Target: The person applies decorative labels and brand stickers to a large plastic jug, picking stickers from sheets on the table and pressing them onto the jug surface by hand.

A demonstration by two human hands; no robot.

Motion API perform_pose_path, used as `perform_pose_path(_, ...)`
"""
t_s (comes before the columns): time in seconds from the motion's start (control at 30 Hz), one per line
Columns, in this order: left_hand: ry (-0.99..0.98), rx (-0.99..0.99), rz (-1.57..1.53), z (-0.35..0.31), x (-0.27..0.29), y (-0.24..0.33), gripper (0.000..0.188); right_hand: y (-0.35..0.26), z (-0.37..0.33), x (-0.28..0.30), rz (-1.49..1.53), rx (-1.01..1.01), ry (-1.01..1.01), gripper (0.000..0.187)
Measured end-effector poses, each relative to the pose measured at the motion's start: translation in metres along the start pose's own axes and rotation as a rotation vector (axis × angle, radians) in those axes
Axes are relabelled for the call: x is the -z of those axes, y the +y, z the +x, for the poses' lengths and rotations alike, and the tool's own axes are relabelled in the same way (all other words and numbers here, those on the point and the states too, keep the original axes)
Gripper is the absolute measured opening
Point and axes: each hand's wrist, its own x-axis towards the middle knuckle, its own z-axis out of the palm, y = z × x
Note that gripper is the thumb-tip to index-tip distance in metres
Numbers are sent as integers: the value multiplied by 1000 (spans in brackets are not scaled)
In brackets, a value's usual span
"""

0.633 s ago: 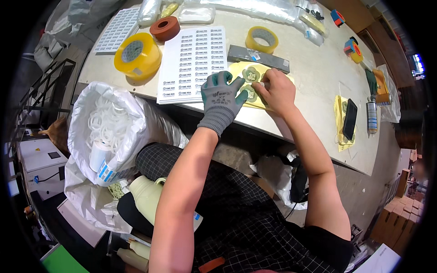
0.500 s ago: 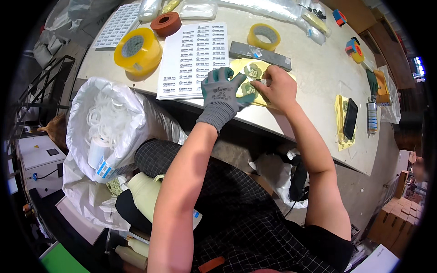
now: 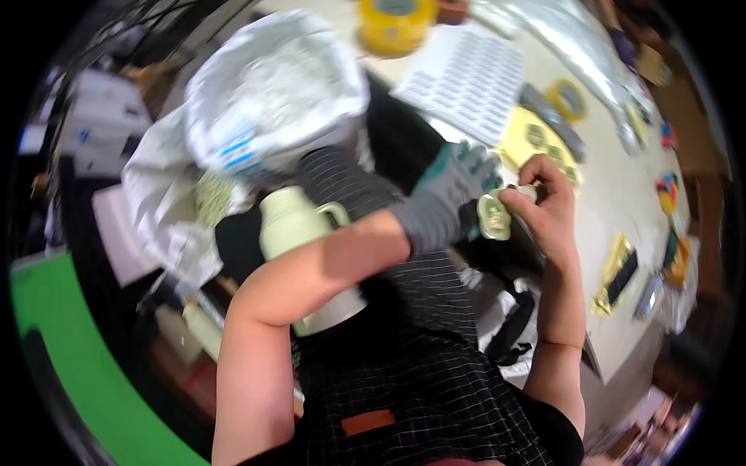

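Observation:
My right hand (image 3: 548, 206) is bare and pinches a green-and-cream sticker (image 3: 495, 217) between thumb and fingers, just off the table's front edge. A small pale bit shows by its fingertips, too blurred to name. Close by on the left is my left hand (image 3: 454, 190), in a grey knit glove with green fingers. Its fingers are stretched out and apart, and I see nothing in them. Beyond both hands lies a yellow backing sheet (image 3: 514, 140) with green stickers on it. A dark grey bar (image 3: 553, 123) lies along its far side.
Left of the table stands a white sack (image 3: 203, 128) of clear plastic rings. A pale green jug (image 3: 291, 225) sits beside my leg. On the table (image 3: 614, 171) are printed label sheets (image 3: 466, 78), yellow tape rolls (image 3: 566, 99) and a black phone-like slab (image 3: 623, 276).
The view has swung and blurred. Both hands have drawn back from the yellow sheet to the table's edge. A sticker now hangs from my right hand.

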Motion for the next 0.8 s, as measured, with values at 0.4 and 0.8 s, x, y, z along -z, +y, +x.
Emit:
perform_pose_path(0.4,505,892,-10,-302,49,104,97,-44,16,-203,-306,53,-692,49)
perform_pose_path(0.8,587,867,-54,-309,11,105,109,-44,8,-253,-509,46,-819,52)
